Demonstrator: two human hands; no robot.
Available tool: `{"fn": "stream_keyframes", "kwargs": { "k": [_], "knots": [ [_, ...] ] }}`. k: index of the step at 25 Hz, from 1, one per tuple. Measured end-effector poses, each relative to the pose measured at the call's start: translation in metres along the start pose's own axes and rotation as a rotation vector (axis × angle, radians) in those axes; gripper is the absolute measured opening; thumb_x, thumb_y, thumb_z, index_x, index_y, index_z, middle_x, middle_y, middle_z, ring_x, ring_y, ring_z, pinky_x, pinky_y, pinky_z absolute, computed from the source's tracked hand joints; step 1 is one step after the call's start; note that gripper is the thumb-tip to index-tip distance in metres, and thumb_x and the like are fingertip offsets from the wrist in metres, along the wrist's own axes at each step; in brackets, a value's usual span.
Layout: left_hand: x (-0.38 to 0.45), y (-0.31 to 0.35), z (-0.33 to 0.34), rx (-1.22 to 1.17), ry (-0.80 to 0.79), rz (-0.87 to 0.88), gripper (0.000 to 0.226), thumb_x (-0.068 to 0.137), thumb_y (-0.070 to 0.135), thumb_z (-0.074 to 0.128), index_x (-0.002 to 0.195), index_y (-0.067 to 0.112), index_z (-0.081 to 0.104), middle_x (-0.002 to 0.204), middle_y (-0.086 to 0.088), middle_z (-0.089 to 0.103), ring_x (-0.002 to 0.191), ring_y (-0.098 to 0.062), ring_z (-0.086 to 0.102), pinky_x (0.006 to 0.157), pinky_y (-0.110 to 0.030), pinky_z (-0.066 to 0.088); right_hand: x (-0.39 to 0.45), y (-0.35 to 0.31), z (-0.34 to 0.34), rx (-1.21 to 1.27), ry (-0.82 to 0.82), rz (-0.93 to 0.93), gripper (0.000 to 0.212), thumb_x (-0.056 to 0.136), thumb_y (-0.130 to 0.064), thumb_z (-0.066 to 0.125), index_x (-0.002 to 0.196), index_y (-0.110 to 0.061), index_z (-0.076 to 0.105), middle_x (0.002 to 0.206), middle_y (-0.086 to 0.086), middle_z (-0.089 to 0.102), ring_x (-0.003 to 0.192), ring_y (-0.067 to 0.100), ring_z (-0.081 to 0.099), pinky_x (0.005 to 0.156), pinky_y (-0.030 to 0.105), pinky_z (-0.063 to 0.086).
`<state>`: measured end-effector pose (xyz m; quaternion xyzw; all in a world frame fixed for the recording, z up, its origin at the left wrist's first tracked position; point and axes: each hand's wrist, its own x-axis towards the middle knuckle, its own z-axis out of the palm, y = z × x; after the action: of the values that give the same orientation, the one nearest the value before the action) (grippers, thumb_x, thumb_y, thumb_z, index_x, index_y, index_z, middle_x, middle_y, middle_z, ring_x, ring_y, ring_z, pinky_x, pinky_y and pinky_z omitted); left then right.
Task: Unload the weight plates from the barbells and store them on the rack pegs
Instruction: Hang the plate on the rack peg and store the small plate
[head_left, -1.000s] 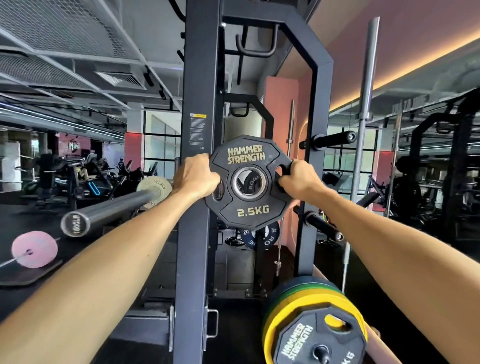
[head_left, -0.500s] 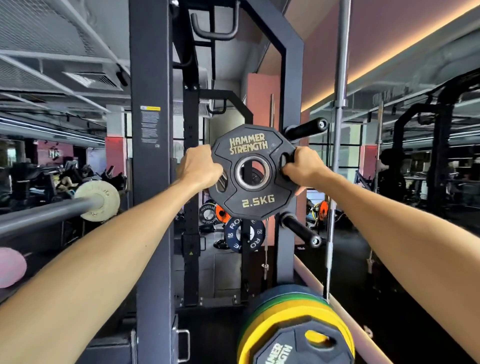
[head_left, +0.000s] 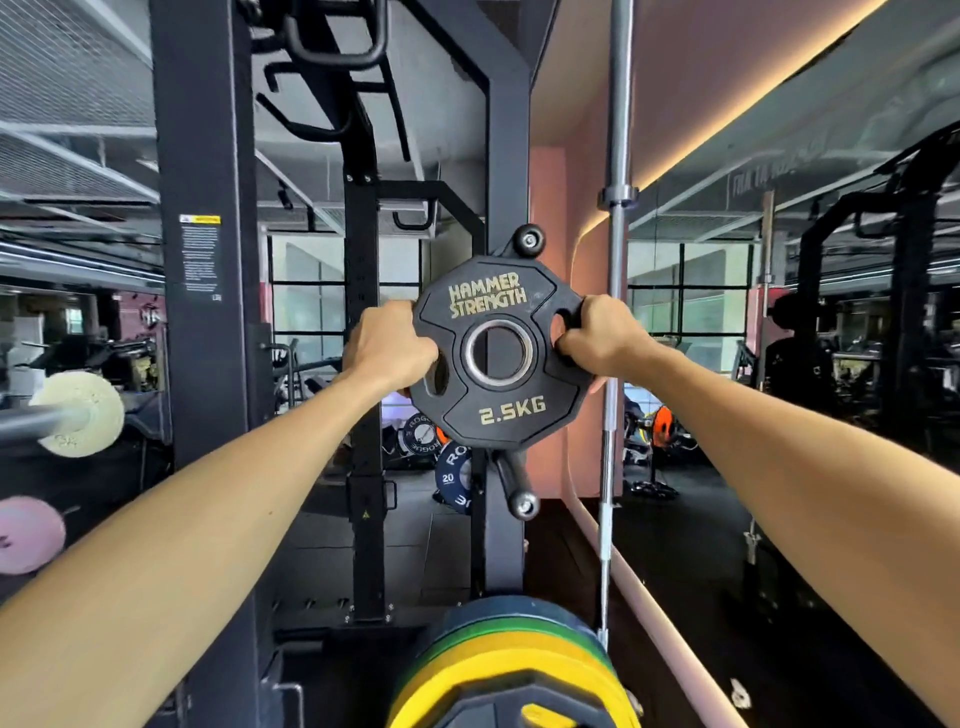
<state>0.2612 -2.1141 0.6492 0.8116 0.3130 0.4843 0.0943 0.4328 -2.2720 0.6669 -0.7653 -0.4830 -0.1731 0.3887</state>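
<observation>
I hold a black 2.5 kg Hammer Strength plate (head_left: 506, 400) upright at arm's length in front of the black rack upright (head_left: 506, 156). My left hand (head_left: 387, 345) grips its left edge and my right hand (head_left: 602, 338) grips the right edge through a cut-out. An empty upper rack peg (head_left: 527, 240) points at me just above the plate's top edge. A lower peg (head_left: 514, 486) sticks out just below the plate. Through the plate's centre hole I see the upright, not a peg.
A barbell (head_left: 31, 418) with a cream plate (head_left: 85, 413) runs in from the left, with a pink plate (head_left: 28, 535) lower left. Yellow, green and blue plates (head_left: 511, 654) stand stacked on a peg below. A vertical barbell (head_left: 615, 312) stands right, beside a mirror wall.
I have moved right and closer to the rear upright, carrying the plate with me. The plate now sits between the two pegs, which point straight toward me.
</observation>
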Motion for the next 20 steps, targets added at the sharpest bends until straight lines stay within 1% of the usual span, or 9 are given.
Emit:
{"fn": "stream_keyframes", "kwargs": {
  "k": [2,4,6,10,12,14,16,18,20],
  "knots": [
    [0.006,0.013,0.005,-0.001,0.007,0.005,0.014,0.070,0.009,0.056,0.062,0.015,0.047,0.075,-0.010,0.061,0.072,-0.033,0.058,0.058,-0.029,0.044,0.007,0.011,-0.009,0.011,0.006,-0.007,0.022,0.078,-0.005,0.054,0.058,-0.012,0.046,0.062,0.004,0.052,0.067,0.029,0.054,0.056,0.026,0.038],
    [0.019,0.027,0.008,0.000,0.034,0.007,0.016,0.072,0.009,0.058,0.063,0.016,0.047,0.074,-0.007,0.059,0.072,-0.033,0.057,0.056,-0.028,0.040,0.021,0.021,-0.018,0.014,0.042,-0.025,0.021,0.077,-0.006,0.055,0.058,-0.012,0.046,0.068,0.008,0.056,0.069,0.030,0.056,0.059,0.027,0.040],
    [0.034,0.042,0.011,0.018,0.055,0.036,0.017,0.072,0.008,0.058,0.064,0.017,0.047,0.075,-0.006,0.058,0.075,-0.033,0.057,0.058,-0.028,0.040,0.037,0.028,-0.027,0.013,0.084,-0.040,0.020,0.076,-0.007,0.055,0.059,-0.011,0.046,0.069,0.009,0.056,0.072,0.032,0.058,0.061,0.030,0.043],
    [0.068,0.060,0.005,0.025,0.085,0.066,0.011,0.070,0.011,0.059,0.065,0.017,0.051,0.082,-0.009,0.063,0.078,-0.034,0.059,0.060,-0.028,0.043,0.068,0.027,-0.045,0.032,0.127,-0.063,0.016,0.075,-0.009,0.054,0.061,-0.013,0.048,0.063,0.006,0.056,0.071,0.034,0.063,0.064,0.034,0.050],
    [0.088,0.068,0.001,0.013,0.110,0.090,0.009,0.070,0.012,0.058,0.066,0.016,0.051,0.084,-0.009,0.064,0.079,-0.034,0.059,0.062,-0.030,0.046,0.083,0.023,-0.055,0.051,0.147,-0.079,0.013,0.075,-0.009,0.053,0.063,-0.012,0.051,0.064,0.009,0.060,0.066,0.038,0.065,0.066,0.042,0.057],
    [0.107,0.074,-0.002,0.018,0.126,0.121,0.012,0.070,0.011,0.057,0.063,0.017,0.049,0.084,-0.008,0.063,0.081,-0.034,0.059,0.065,-0.031,0.048,0.098,0.019,-0.062,0.081,0.157,-0.087,0.010,0.076,-0.007,0.052,0.066,-0.008,0.054,0.069,0.014,0.064,0.061,0.041,0.067,0.061,0.047,0.059],
    [0.127,0.078,-0.004,0.025,0.136,0.141,0.012,0.069,0.012,0.057,0.062,0.019,0.049,0.084,-0.008,0.063,0.081,-0.034,0.060,0.066,-0.033,0.052,0.114,0.016,-0.065,0.116,0.150,-0.074,0.010,0.077,-0.005,0.050,0.068,-0.005,0.055,0.071,0.018,0.064,0.052,0.042,0.066,0.051,0.048,0.059],
    [0.145,0.079,-0.004,0.038,0.140,0.156,0.009,0.069,0.013,0.058,0.063,0.019,0.052,0.085,-0.009,0.065,0.079,-0.033,0.060,0.068,-0.036,0.056,0.128,0.014,-0.065,0.123,0.151,-0.067,0.011,0.078,-0.005,0.050,0.068,-0.005,0.055,0.071,0.018,0.063,0.049,0.041,0.066,0.048,0.047,0.058],
    [0.158,0.075,-0.002,0.047,0.143,0.147,0.005,0.068,0.014,0.058,0.065,0.017,0.055,0.085,-0.010,0.066,0.077,-0.033,0.061,0.068,-0.037,0.057,0.141,0.014,-0.059,0.112,0.153,-0.068,0.011,0.078,-0.005,0.049,0.068,-0.006,0.054,0.073,0.018,0.062,0.050,0.042,0.066,0.048,0.047,0.058]
  ]
}}
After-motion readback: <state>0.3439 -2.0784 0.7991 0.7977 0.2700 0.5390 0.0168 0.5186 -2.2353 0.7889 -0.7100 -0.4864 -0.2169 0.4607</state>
